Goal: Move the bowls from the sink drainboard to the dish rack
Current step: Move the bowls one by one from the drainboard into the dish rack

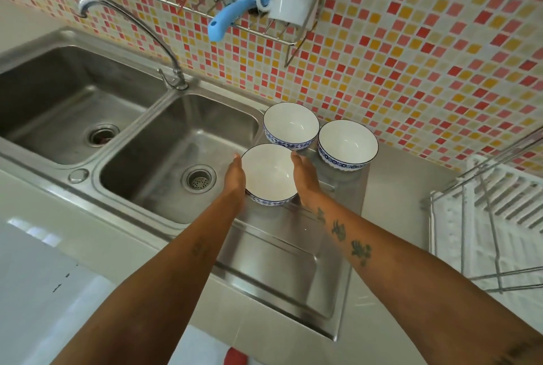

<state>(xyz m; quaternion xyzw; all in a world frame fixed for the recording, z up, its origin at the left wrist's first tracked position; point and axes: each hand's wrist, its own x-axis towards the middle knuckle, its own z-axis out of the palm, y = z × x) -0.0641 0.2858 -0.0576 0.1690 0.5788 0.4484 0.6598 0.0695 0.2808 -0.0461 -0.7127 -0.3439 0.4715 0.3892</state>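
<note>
I had both hands out over the drainboard (273, 259), one on either side of the nearest bowl (269, 173). My left hand (235, 176) lay flat against its left wall and my right hand (304, 178) against its right wall, fingers extended rather than curled, palms facing each other, so the bowl sat cupped between them; I could not tell whether it was already lifted or resting on the steel. Two more bowls waited just beyond my fingertips: the far bowl (291, 125) ahead, touching or nearly touching the one between my palms, and the right-hand bowl (347, 144) just past my right hand. The dish rack (496, 217) stood well off to the right of my right forearm, with its white tray empty as far as I could see. To do this step well, I judged I should press evenly from both sides low on the wall, lift straight up before swinging right so the rim cleared its neighbours, and keep it level. The sink basin (182, 153) lay just left of my left hand, so a slip that way would have been costly.
</note>
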